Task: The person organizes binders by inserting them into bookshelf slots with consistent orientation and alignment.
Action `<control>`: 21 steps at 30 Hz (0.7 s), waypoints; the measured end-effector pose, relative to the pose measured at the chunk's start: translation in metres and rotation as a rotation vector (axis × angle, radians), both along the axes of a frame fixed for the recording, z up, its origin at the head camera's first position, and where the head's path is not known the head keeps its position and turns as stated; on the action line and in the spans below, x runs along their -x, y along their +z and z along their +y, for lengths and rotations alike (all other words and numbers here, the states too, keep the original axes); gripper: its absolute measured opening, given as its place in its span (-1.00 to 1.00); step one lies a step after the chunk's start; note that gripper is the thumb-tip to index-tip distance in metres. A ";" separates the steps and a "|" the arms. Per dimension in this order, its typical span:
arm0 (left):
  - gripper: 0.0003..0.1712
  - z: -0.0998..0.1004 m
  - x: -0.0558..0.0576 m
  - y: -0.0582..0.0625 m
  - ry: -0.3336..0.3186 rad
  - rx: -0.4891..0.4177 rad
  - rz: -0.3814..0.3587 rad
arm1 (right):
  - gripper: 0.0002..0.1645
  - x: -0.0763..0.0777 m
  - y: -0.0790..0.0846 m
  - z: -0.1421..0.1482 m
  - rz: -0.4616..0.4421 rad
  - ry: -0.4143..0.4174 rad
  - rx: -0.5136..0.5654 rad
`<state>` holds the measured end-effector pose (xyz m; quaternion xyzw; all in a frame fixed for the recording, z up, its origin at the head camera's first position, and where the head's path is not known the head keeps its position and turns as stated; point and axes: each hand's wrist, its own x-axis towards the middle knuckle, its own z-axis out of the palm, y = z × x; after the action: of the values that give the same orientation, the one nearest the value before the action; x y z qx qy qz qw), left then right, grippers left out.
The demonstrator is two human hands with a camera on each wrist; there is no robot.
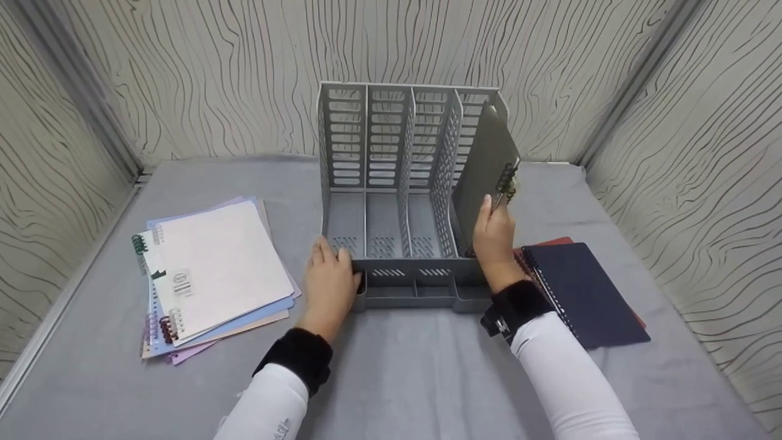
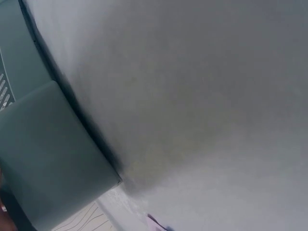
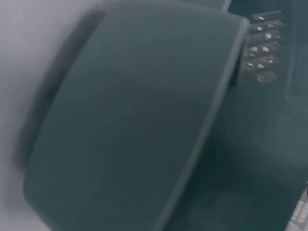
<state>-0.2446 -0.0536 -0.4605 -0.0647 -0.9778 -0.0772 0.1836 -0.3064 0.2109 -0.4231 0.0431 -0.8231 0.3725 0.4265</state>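
A grey desktop file organizer (image 1: pixel 345 220) with upright dividers stands mid-table, shallow tray sections along its front. My left hand (image 1: pixel 328 284) grips its front left corner, fingers along the side wall and thumb at the small tray. With my right hand (image 1: pixel 496 239) I hold a spiral notebook (image 1: pixel 486 162) by its coil-bound edge. The notebook has a dark grey-olive cover and stands upright, slightly tilted, in the rightmost slot. Both wrist views show the organizer's front close up, its outer corner (image 2: pixel 53 154) in the left and a tray wall (image 3: pixel 130 110) in the right.
Left of the organizer lies a fanned stack of pale ring-bound notebooks (image 1: pixel 226 263), white on top. On the right, a navy spiral notebook (image 1: pixel 583 293) overlaps a red one (image 1: pixel 559 241). Wood-grain panels (image 1: pixel 232 73) enclose the grey cloth-covered table (image 1: pixel 403 373).
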 end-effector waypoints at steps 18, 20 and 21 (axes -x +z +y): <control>-0.48 0.003 -0.004 -0.002 0.001 -0.014 -0.023 | -0.63 0.016 -0.019 0.002 -0.251 0.032 0.117; -0.48 0.002 -0.002 0.001 0.004 -0.004 -0.013 | -0.64 0.019 -0.017 0.001 -0.267 0.032 0.130; -0.49 0.002 -0.001 0.001 0.005 0.000 -0.010 | -0.64 0.020 -0.017 0.001 -0.275 0.031 0.137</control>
<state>-0.2435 -0.0521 -0.4594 -0.0620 -0.9789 -0.0770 0.1788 -0.3266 0.2117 -0.4398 -0.0246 -0.8455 0.4369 0.3059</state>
